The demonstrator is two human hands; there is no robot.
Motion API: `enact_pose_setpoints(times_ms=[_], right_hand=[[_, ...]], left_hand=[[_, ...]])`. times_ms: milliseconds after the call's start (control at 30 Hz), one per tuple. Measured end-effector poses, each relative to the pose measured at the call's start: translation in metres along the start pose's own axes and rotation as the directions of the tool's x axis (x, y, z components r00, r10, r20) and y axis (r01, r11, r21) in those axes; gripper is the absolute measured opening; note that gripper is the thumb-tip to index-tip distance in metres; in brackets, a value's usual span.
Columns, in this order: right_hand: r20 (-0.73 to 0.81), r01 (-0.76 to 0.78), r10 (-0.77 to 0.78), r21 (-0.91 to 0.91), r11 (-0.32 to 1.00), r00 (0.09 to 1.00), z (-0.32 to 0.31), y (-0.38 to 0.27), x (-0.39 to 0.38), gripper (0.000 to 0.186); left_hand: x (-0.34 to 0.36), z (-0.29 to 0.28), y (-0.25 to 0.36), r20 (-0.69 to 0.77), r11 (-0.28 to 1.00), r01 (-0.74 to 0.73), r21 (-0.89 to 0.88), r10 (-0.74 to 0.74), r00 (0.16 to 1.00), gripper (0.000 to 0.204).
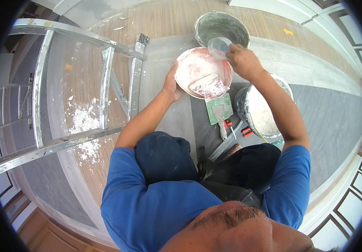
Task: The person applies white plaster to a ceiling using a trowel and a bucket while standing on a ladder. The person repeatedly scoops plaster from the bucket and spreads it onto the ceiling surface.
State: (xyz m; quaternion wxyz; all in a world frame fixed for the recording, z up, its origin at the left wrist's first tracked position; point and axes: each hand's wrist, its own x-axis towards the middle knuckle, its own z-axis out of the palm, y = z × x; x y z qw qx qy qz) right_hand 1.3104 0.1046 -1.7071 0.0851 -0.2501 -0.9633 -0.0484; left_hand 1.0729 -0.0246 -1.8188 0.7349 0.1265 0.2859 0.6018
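Note:
My left hand (173,85) grips the left rim of a round plaster-smeared bowl (192,53). White material with reddish stains lies in the bowl, and a flat white-coated piece (209,85) rests over its near side; its kind is unclear. My right hand (244,62) is closed on a clear plastic cup (219,47), tilted over the bowl's far right edge. Beyond the cup stands a grey-crusted bucket (225,26). Under my right forearm is a second bucket (242,105) with whitish material in it. Its right part is partly hidden by the arm.
A plaster-spattered metal ladder (107,88) stands on the left, with white crumbs (86,126) on the floor by it. Between my knees and the bowl lie a green plate (213,115), a putty knife (222,129), a perforated metal strip (226,145) and red-and-black pieces (246,132).

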Motion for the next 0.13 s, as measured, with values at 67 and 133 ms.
enact_pose_setpoints(times_ms=[67, 133], right_hand=[[0.111, 0.092, -0.078, -0.123, 0.988, 0.991, 0.005, -0.010, -0.005, 0.008], [0.140, 0.121, -0.092, -0.209, 0.971, 0.986, 0.009, -0.019, -0.007, 0.007]], left_hand=[[0.000, 0.000, 0.000, -0.005, 1.000, -0.013, 0.013, 0.013, 1.000, 0.073], [-0.001, -0.001, 0.001, 0.004, 1.000, -0.016, 0.024, 0.016, 1.000, 0.076]])
